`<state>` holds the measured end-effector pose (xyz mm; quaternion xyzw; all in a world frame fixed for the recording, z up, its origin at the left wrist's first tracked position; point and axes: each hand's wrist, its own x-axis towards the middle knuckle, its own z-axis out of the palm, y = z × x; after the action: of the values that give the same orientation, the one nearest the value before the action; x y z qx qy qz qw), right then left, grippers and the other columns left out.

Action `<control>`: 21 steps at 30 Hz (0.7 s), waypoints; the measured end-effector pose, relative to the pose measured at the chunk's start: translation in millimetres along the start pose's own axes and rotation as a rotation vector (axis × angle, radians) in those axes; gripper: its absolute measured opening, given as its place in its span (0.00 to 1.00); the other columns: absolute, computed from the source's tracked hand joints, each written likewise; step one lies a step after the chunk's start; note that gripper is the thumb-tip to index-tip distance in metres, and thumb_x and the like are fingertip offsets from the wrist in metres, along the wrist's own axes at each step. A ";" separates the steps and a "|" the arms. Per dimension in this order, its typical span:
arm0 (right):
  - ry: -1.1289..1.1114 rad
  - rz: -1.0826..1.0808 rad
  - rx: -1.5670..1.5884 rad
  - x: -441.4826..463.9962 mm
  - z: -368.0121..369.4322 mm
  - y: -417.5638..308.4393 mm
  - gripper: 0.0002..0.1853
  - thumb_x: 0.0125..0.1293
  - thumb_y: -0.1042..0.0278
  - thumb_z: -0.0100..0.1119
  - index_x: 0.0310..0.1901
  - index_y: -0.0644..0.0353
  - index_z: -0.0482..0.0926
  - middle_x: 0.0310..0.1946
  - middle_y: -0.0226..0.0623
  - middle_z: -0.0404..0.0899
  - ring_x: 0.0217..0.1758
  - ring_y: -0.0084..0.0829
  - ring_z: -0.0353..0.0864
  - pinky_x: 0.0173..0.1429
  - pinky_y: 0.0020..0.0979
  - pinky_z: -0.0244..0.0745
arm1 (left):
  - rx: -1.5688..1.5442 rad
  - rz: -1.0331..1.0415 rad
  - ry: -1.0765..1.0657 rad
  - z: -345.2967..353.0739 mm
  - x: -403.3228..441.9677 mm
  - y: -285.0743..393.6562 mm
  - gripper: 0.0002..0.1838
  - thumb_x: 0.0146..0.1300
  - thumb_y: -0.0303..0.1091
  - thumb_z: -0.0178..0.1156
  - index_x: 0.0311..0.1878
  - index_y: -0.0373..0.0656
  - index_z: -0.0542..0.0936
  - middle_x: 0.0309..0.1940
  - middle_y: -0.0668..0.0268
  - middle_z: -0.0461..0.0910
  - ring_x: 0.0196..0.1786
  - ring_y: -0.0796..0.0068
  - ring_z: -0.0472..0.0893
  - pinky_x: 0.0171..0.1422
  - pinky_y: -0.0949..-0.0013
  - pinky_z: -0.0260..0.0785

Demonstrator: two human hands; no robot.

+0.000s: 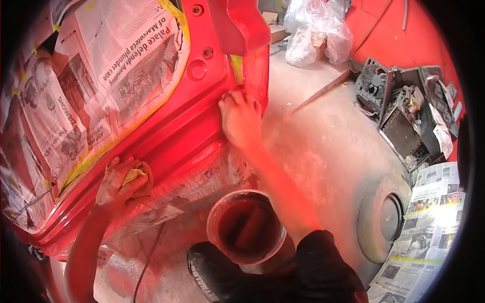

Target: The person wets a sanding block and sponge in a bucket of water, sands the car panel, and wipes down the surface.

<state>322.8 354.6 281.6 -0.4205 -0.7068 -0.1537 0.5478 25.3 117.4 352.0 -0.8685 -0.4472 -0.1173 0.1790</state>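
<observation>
A glossy red car body panel (197,121) runs diagonally across the left half of the head view. My left hand (117,183) presses a crumpled yellow-brown cloth (139,178) against its lower ridges, fingers wrapped round it. Farther right, my right hand (241,118) rests near the panel's corner with its fingers curled down on the surface; anything beneath them is hidden. Newspaper (121,65) edged with yellow masking tape (188,38) covers the opening of the panel. Below, between the hands, stands a bucket (214,242) of dark reddish liquid.
A tire (371,219) lies on the concrete floor (313,141) at the right, beside spread newspaper (424,227). Old car parts with a fan (374,78) are piled behind it. Clear plastic bags (316,33) sit at the back. A thin cord (149,262) crosses the floor.
</observation>
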 end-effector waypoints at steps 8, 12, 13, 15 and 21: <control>-0.105 0.071 0.133 10.8 3.5 19.4 0.14 0.75 0.58 0.56 0.46 0.59 0.85 0.54 0.38 0.80 0.60 0.48 0.76 0.62 0.59 0.70 | -0.013 -0.021 -0.008 -4.3 3.8 4.1 0.33 0.46 0.44 0.82 0.58 0.51 0.82 0.69 0.55 0.75 0.74 0.48 0.73 0.80 0.36 0.59; -0.289 -0.059 0.093 -17.4 -21.6 -42.1 0.12 0.73 0.59 0.56 0.46 0.54 0.86 0.53 0.38 0.80 0.59 0.50 0.76 0.68 0.63 0.66 | -0.013 -0.015 0.002 -5.4 5.6 3.2 0.33 0.46 0.44 0.82 0.58 0.51 0.82 0.69 0.55 0.75 0.74 0.48 0.73 0.80 0.36 0.59; -0.186 -0.121 0.114 -38.2 -21.8 -73.9 0.11 0.72 0.59 0.57 0.45 0.52 0.86 0.53 0.38 0.80 0.59 0.49 0.76 0.69 0.64 0.64 | -0.011 -0.014 0.002 -4.9 5.1 3.2 0.33 0.46 0.44 0.82 0.58 0.51 0.82 0.69 0.55 0.75 0.74 0.48 0.73 0.80 0.36 0.59; -0.120 -0.208 0.119 -47.6 -25.8 -84.1 0.09 0.71 0.59 0.57 0.43 0.50 0.85 0.54 0.37 0.80 0.59 0.48 0.76 0.70 0.64 0.63 | -0.011 -0.019 -0.003 -3.3 5.4 6.8 0.33 0.46 0.44 0.82 0.58 0.51 0.82 0.69 0.55 0.75 0.74 0.48 0.73 0.79 0.36 0.59; -0.107 -0.014 0.040 -4.8 -6.7 6.5 0.11 0.71 0.60 0.57 0.46 0.54 0.85 0.55 0.38 0.81 0.59 0.44 0.77 0.69 0.60 0.64 | -0.014 -0.034 -0.032 -1.6 0.2 3.0 0.34 0.45 0.44 0.83 0.58 0.52 0.82 0.69 0.55 0.75 0.74 0.47 0.73 0.80 0.36 0.59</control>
<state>332.2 351.9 278.1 -0.4123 -0.7409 -0.1205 0.5164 27.9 115.3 352.9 -0.8636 -0.4640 -0.1094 0.1637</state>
